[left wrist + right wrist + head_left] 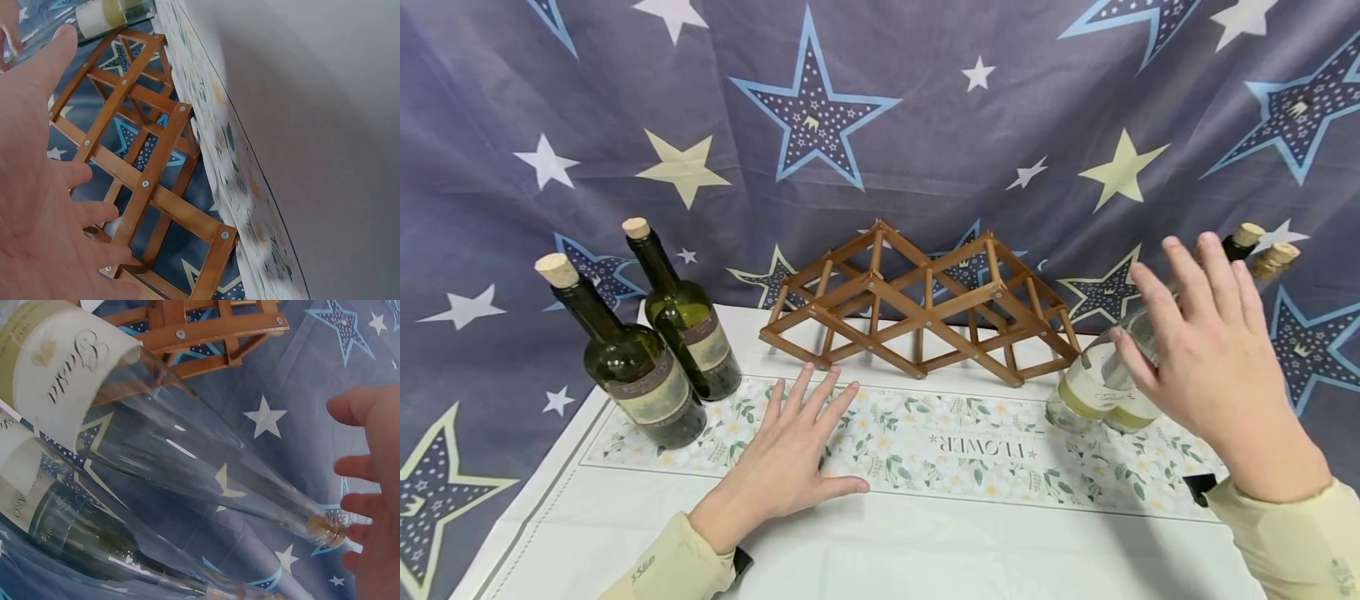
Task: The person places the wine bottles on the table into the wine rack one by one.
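My left hand (786, 458) is held over the floral runner with its fingers spread and nothing in them. Its fingertips point at the wooden lattice wine rack (928, 322), overlapping its near edge in the left wrist view. My right hand (1217, 367) hovers, fingers apart, over the clear glass bottles on the right. One clear bottle (187, 437) has a white and olive label and a cork (325, 530) close to my fingertips. A second clear bottle (1131, 410) stands beside it, with a dark green bottle (94, 534) behind; my hand partly hides them in the head view.
Two dark green corked bottles, one nearer (640, 379) and one farther (700, 337), stand upright at the left. A white cloth (925, 550) covers the table, with the floral runner (925, 442) across it. The star-patterned curtain (880, 100) hangs behind the rack.
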Available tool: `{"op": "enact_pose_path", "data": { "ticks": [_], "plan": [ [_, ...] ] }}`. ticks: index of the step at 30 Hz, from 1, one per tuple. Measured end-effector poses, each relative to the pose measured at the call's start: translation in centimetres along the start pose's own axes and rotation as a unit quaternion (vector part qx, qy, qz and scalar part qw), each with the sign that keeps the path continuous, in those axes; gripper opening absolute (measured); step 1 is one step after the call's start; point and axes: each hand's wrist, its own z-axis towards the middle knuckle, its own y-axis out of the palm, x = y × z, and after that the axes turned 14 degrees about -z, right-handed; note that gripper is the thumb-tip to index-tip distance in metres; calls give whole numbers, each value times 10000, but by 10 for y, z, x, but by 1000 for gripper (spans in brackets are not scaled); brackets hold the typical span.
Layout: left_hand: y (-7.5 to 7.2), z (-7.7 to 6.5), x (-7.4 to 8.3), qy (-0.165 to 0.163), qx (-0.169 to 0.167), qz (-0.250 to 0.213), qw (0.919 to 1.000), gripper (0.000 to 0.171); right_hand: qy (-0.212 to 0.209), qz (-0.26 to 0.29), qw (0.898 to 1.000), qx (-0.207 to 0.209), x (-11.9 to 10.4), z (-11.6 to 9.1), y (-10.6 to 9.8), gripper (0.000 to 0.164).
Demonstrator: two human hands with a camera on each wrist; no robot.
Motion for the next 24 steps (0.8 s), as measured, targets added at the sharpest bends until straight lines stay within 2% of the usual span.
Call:
{"op": "enact_pose_path", "data": {
  "ticks": [6,14,17,19,22,24],
  "plan": [
    [1,0,0,-1,-6,32,10000,119,252,234,9960,826,2,11,1,66],
    [0,1,0,-61,-73,33,9999,119,1223,1076,9793,1202,-2,8,12,70],
    [-1,1,1,-72,-91,32,9999,119,1747,1288,9717,932,0,1,18,74],
    [-1,1,1,-58,-79,19,10000,119,2183,1486,9629,562,0,-3,22,80],
    [-2,1,1,-41,-38,3,10000,119,2878,1759,9414,-92,-2,-10,27,91],
    [-2,1,1,-32,-20,17,10000,119,3223,1918,9261,-420,-4,-12,30,93]
  ]
}}
